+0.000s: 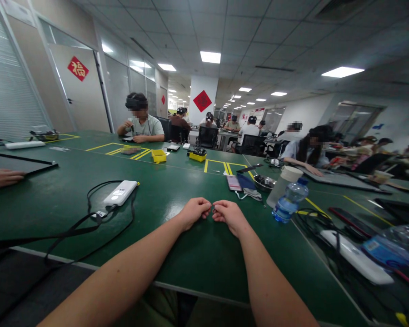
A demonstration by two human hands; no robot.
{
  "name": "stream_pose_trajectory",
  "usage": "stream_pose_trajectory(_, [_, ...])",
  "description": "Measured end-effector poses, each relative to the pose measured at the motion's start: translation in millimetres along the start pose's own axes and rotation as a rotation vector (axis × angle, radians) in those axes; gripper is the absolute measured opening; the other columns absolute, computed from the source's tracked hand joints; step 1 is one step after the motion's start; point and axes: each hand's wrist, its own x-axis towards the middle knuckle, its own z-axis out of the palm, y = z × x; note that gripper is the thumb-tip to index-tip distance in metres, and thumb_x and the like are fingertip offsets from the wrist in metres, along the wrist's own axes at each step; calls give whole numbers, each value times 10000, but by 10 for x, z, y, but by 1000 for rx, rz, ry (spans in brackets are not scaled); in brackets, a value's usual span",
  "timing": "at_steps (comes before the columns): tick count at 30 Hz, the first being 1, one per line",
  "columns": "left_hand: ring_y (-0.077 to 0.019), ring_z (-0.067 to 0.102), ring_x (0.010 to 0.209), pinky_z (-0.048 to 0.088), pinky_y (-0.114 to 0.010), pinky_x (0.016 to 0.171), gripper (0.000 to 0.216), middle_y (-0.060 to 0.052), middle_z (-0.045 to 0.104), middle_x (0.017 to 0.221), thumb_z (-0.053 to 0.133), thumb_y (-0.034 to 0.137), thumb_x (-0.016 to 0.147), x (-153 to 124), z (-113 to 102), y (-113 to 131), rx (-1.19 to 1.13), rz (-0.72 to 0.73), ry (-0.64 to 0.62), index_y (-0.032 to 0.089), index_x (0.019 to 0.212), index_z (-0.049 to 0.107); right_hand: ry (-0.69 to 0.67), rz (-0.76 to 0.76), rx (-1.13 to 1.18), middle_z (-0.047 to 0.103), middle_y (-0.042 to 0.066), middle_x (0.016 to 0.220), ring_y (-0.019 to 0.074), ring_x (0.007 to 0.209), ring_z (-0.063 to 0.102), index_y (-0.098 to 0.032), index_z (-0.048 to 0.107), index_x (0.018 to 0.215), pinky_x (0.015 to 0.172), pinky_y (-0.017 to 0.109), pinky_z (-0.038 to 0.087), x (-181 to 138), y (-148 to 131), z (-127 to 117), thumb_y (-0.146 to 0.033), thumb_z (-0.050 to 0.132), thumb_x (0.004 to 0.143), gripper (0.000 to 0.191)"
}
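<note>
Fingertips (204,208) almost meet, centre stage, low over the green desk (150,213)! Left hand (194,213) is curled in, thumb and forefinger pinched narrow; right hand (231,217) mirrors it, just beside, a slim gap between the two. Is anything in there? A dark speck seems to show at the right fingers, but it's too small to call, so I can't tell whether either pinch holds something. If there is a piece in play, it's tucked at those tips.

And progress? Hard to score: no finished result shows by the hands, so what's done and what's left can't be read. To my eye, this looks like fine fingertip work in mid-play.

Out on the flanks, untouched: white box (122,193) to the left, cable (133,213) looping around it. To the right, grey cloth (254,194) nearest, then the bottle (289,202) upright before a cup (276,193). Beyond the cloth, a metal bowl (266,184) with dark contents.
</note>
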Motion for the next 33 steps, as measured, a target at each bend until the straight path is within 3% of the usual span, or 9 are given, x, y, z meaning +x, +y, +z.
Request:
stream_pose_trajectory(5, [-68,549,560,420,-168,529,131,-58,626,716,651,208,703,-13,-15,8,-307,-172,-140,120,760,572,-40,108,65,623,35,575,71,384,511,-124,600,757,353,165,373,-26,-49,-29,-262,637,672,167])
stream_pose_trajectory(10, [-81,583,589,466,-179,588,81,-79,642,732,644,134,691,-20,-19,37,-410,-207,-188,108,731,579,-14,132,34,606,10,548,50,337,451,-137,577,711,304,146,260,-18,-38,-54,-279,608,671,151])
stream_pose_trajectory(18, [-95,603,597,499,-217,646,71,-94,651,744,630,135,697,-21,-6,57,-432,-237,-192,91,737,591,-27,118,15,584,2,543,57,360,456,-140,586,724,327,160,282,-4,8,-60,-280,589,675,148])
stream_pose_trajectory(27, [-85,591,550,494,-194,576,89,-70,642,695,629,100,675,-5,-14,31,-414,-211,-166,101,752,586,-9,119,67,595,15,570,55,385,467,-132,592,725,347,158,319,-8,-16,-50,-277,632,668,160])
stream_pose_trajectory(33, [-108,622,634,518,-236,679,215,-69,644,743,612,41,653,10,-16,39,-477,-174,-78,101,859,607,13,58,189,605,13,597,95,500,562,-143,592,697,472,203,462,-9,-52,-30,-252,731,599,201])
